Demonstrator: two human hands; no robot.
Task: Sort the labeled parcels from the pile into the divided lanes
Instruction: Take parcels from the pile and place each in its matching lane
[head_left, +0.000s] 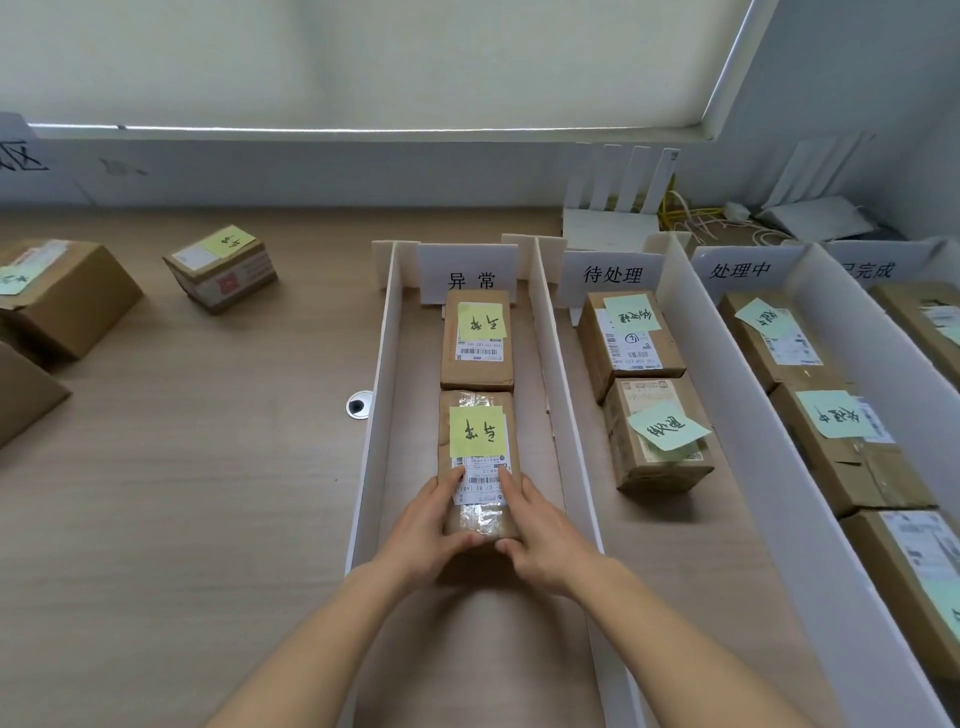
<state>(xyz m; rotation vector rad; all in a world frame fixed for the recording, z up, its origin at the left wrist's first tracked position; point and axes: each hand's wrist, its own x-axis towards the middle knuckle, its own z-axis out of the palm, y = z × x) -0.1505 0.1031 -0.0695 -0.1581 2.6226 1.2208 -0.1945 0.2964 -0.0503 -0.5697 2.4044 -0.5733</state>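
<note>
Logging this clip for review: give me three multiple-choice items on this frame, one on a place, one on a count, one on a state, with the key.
1. Which lane holds the parcel under both hands?
A. the leftmost
B. the second from left
C. the third from left

2. How many parcels lie in the second lane from the left?
A. one
B. two
C. four

3. What are the hands doing?
A. both hang idle
B. only one touches the parcel
C. both grip the parcel's near end

Key: 1 A, it lies behind the first white divider. 2 B, two boxes in a row. 3 C, left hand and right hand clasp its sides.
</note>
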